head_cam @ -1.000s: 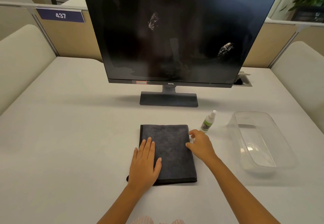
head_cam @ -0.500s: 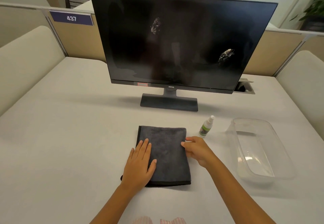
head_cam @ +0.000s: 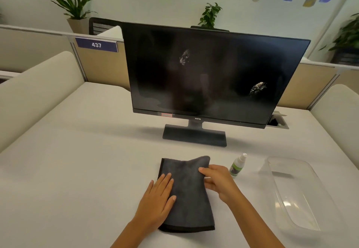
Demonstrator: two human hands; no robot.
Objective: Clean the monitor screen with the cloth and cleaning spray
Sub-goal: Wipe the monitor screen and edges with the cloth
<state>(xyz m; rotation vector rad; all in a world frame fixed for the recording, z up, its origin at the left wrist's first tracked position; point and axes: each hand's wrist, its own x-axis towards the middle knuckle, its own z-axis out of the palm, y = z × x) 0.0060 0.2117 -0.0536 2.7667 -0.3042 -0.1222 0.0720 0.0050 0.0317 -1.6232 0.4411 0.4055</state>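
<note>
A black monitor (head_cam: 209, 76) stands on the table, its dark screen carrying two whitish smudges, one upper middle and one lower right. In front of it lies a folded dark grey cloth (head_cam: 187, 195). My left hand (head_cam: 158, 199) rests flat on the cloth's left part, fingers spread. My right hand (head_cam: 219, 181) pinches the cloth's right edge, which is lifted and curled up near the far corner. A small spray bottle (head_cam: 237, 165) with a green label and white nozzle stands just right of my right hand.
A clear plastic tub (head_cam: 297, 193) sits on the right of the white table (head_cam: 77, 160). A cable hatch (head_cam: 277, 122) lies behind the monitor's right corner. Padded partitions flank the table on both sides, with potted plants and a sign reading 437 beyond.
My right hand has closed on the cloth's right edge and raised it, so the far right corner now curls up. The view has tilted upward. My left hand stays flat on the cloth.
</note>
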